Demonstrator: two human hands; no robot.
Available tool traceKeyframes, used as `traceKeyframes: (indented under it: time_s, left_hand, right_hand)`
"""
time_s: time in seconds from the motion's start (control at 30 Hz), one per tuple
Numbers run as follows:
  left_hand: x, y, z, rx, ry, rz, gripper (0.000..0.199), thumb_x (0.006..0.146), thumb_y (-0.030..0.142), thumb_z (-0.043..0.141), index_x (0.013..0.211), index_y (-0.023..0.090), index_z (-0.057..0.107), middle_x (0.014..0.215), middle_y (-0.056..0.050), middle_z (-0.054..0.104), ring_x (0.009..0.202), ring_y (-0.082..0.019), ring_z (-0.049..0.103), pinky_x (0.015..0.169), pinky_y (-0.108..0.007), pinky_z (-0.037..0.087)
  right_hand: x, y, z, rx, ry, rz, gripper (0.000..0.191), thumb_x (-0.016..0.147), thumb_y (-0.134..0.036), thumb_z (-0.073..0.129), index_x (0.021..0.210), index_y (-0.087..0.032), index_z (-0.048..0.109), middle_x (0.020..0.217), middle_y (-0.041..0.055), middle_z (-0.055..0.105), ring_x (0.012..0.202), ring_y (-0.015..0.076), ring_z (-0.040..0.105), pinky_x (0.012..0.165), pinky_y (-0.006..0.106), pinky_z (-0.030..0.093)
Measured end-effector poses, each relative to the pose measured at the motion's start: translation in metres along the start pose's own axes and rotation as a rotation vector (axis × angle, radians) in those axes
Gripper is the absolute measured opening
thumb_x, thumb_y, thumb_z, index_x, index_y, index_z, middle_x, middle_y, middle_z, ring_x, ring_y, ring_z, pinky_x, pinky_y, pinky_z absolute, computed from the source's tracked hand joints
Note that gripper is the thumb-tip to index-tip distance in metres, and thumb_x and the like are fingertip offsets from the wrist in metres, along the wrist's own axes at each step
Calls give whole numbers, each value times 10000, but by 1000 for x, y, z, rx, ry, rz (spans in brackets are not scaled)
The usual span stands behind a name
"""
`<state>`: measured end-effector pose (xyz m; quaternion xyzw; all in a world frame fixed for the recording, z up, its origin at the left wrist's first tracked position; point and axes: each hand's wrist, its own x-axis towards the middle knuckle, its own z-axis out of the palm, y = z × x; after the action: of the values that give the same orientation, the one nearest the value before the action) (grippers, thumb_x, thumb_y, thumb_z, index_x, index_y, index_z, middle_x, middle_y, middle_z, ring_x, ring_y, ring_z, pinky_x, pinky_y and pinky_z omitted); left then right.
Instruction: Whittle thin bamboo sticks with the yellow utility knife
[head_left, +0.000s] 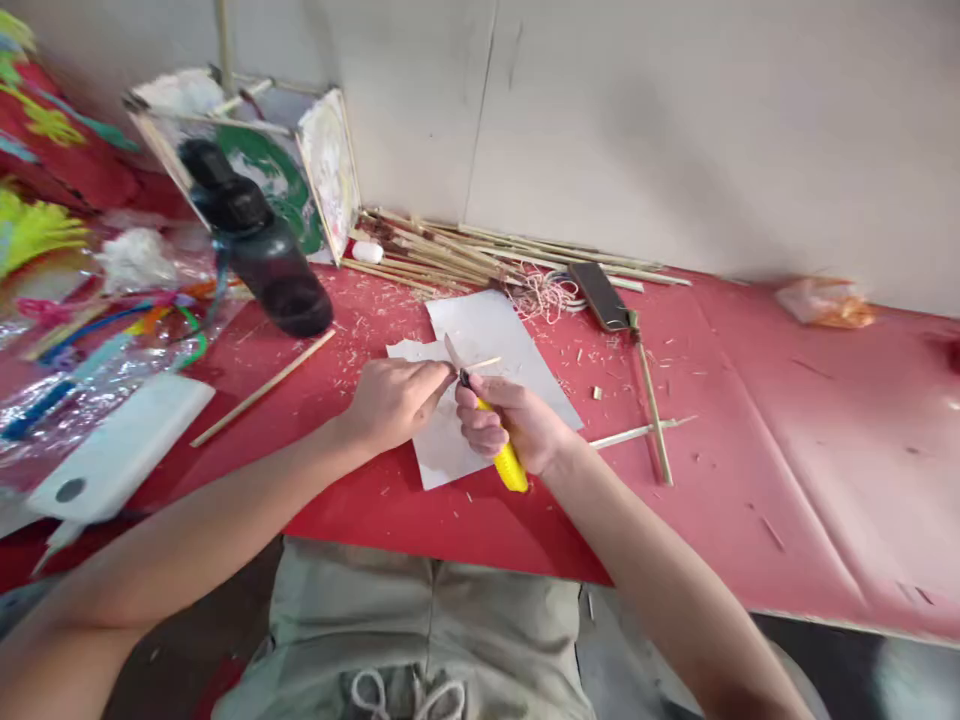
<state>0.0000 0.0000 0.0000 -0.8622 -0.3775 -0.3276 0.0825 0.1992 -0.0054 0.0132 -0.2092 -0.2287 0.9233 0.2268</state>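
My right hand (506,420) is wrapped round the yellow handle of a utility knife (510,466), whose blade points up and to the left. Facing it, my left hand (397,400) is closed, its fingertips pinching a thin wooden stick (487,362). The stick's pale end sticks out to the right past the knife blade; its other part is hidden by my fingers. Both hands are over white paper sheets (510,335) lying on the red tabletop (360,510). Whether the blade touches the stick, I cannot tell.
A bundle of wooden sticks (427,250) lies along the wall, with pink string (551,292) and a phone (600,296) nearby. At left are a dark bottle (274,265), a painted frame box (330,165), a white device (124,445) and craft supplies. Shavings are scattered about.
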Motion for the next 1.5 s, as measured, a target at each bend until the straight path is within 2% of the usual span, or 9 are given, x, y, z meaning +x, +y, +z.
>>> traceKeyframes:
  time_s: [0.17,0.47,0.67,0.8,0.83,0.9,1.03,1.27,1.5]
  left_hand:
    - [-1,5,-3,-39,-56,-82,256,976,229,496,739,178,578,587,2,615,516,-136,559,527,-305,284]
    - [4,20,-9,-485,-141,-387,342,1015,309,468,742,168,620,543,46,505,467,-76,410,495,-242,259]
    - [1,18,-9,-350,-141,-319,322,1008,291,464,751,164,610,558,40,496,493,-83,423,516,-251,270]
    - [-1,14,-20,-289,38,-256,239,998,226,477,857,158,657,561,44,535,478,-69,449,515,-230,303]
    - [-1,11,-22,-274,77,-257,226,997,218,480,884,158,666,575,41,556,481,-67,457,520,-226,311]
    - [-1,5,-23,-259,95,-276,230,1000,231,482,905,159,678,598,33,586,488,-68,464,526,-229,316]
    - [1,-5,-17,-308,3,-395,300,1016,322,460,917,169,698,576,32,562,492,-83,464,518,-243,300]
    - [3,-1,-10,-356,-159,-450,331,1014,366,440,902,184,693,613,7,619,536,-113,541,541,-259,316]
    - [-2,-1,-3,-117,-183,-239,325,1017,311,418,815,179,635,628,-27,659,521,-142,569,509,-292,259]
  right_hand:
    - [-2,1,9,-102,121,-71,259,978,-336,519,786,-166,555,539,-58,395,413,67,364,417,161,336]
    - [-1,5,5,-215,231,-164,253,955,-360,569,785,-173,549,534,-45,439,412,92,435,427,198,372]
    - [1,1,6,-210,325,-171,249,963,-340,540,776,-176,548,528,-37,439,407,96,426,411,200,358]
    - [-10,-22,-13,-76,637,-366,253,986,-259,463,751,-182,512,532,-62,368,398,67,352,394,164,321]
    - [-12,-27,-17,-61,633,-369,262,990,-269,465,748,-180,512,544,-63,359,406,63,343,400,162,324]
    - [-15,-31,-22,-52,498,-343,261,985,-300,496,756,-176,522,563,-67,338,418,59,321,406,159,318]
    - [-11,-23,-20,-78,256,-299,226,954,-326,578,790,-177,538,590,-71,327,440,59,316,426,159,321]
    - [-8,-12,-9,-140,116,-131,243,964,-361,573,806,-180,538,585,-73,342,432,59,306,425,161,318]
    - [0,1,0,-127,120,28,273,975,-384,547,796,-179,530,563,-79,348,407,53,293,396,149,304]
